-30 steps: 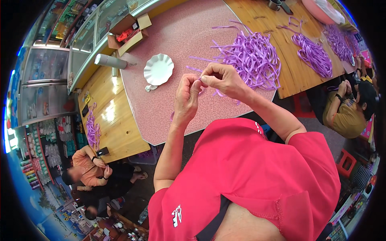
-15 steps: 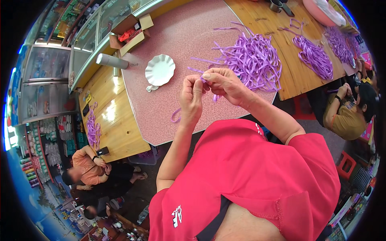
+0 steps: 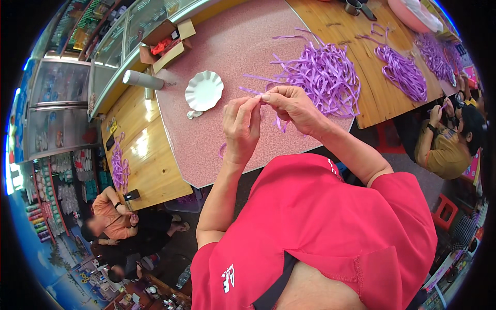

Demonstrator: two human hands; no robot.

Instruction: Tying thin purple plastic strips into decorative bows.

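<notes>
Over the pink speckled tabletop (image 3: 206, 139), my two hands meet with their fingertips together. My left hand (image 3: 242, 124) is closed in a pinch, its fingers pointing away from me. My right hand (image 3: 295, 107) pinches against it from the right, thumb and forefinger pressed together. Between them runs a narrow purple ribbon (image 3: 250, 91); one end sticks out past the fingertips, and more purple hangs below my right hand. The exact spot gripped is hidden by the fingers. Just beyond my right hand lies a big tangled heap of purple ribbons (image 3: 330, 77).
A white scalloped plate (image 3: 204, 91) lies left of my hands, near a grey cylinder (image 3: 143, 79) and an open cardboard box (image 3: 168, 45). More ribbon bundles (image 3: 402, 72) rest on the wooden table at right. Other people sit at left (image 3: 111, 217) and right (image 3: 447, 144).
My left hand has turned slightly and shifted a little left, its fingers more extended toward the right hand. My right hand has barely moved. The pinch on the ribbon continues.
</notes>
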